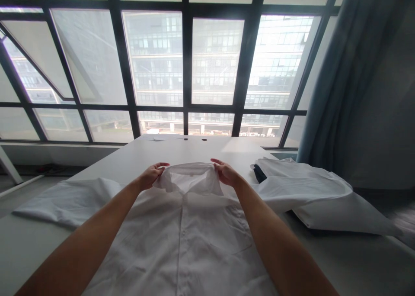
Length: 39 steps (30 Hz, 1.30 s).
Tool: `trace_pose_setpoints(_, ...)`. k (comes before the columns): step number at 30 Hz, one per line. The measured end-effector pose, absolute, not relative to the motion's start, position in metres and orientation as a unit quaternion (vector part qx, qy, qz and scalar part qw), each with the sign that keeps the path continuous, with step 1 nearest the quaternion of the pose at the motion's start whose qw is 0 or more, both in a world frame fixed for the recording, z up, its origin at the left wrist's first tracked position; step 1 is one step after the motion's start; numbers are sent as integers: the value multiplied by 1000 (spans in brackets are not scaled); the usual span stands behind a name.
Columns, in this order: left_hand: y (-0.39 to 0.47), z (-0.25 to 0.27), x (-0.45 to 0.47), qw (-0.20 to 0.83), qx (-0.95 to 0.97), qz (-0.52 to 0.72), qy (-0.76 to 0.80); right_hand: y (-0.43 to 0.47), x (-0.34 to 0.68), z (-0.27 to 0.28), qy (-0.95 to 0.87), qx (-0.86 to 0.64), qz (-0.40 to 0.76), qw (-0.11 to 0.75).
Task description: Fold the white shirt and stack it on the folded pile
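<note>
A white button-up shirt [201, 239] lies front side up, its collar toward the window and its button placket running down the middle. My left hand [152, 176] pinches the left end of the collar [189, 169]. At the collar's right end, my right hand [225, 172] grips the cloth between thumb and fingers, with the index finger stretched out. The collar is raised a little and held taut between both hands. One sleeve [74, 198] spreads out to the left beneath my left forearm. The lower end of the shirt runs out of view.
The shirt lies on a white table [210, 149] with two dark round holes near its far edge. More white cloth [301, 183] is heaped on the right, with a dark patch in it. Beyond stand a framed window [212, 62] and a blue-grey curtain [333, 88].
</note>
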<state>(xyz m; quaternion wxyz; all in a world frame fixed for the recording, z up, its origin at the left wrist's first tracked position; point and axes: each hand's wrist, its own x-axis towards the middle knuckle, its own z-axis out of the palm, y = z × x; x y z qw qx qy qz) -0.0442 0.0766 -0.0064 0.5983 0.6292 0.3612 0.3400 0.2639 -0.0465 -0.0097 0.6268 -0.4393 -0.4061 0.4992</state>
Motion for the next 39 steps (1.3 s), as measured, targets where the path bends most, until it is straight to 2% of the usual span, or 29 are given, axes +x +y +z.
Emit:
trace_pose_setpoints(2, 74, -7, -34, 460, 672, 379, 441, -46, 264, -8, -422, -409, 502, 635)
trace_pose_setpoints(4, 63, -6, -23, 278, 721, 431, 467, -46, 265, -8, -429, -391, 506, 638)
trace_pose_setpoints(6, 43, -3, -9, 128, 776, 458, 415, -45, 264, -9, -421, -380, 516, 642)
trace_pose_setpoints(7, 30, -2, -1, 89, 806, 451, 373, -45, 264, -9, -417, -375, 522, 643)
trace_pose_setpoints(10, -8, -2, 27, 113, 880, 361, 288, -45, 262, -7, -415, -359, 530, 646)
trace_pose_setpoints(14, -37, -6, 58, 212, 876, 279, 331, -45, 260, -4, -429, -354, 520, 648)
trace_pose_setpoints(21, -37, -13, 72, 201, 860, 281, 374, -33, 259, -10, -406, -354, 501, 677)
trace_pose_setpoints(25, -40, -13, 72, 225, 858, 228, 400, -28, 260, -13, -387, -366, 484, 694)
trace_pose_setpoints(32, -54, 0, 82, 196, 863, 191, 425, -29, 250, -13, -379, -385, 489, 685)
trace_pose_setpoints(39, -52, 3, 82, 75, 891, 129, 428, -30, 244, -6, -357, -429, 476, 680)
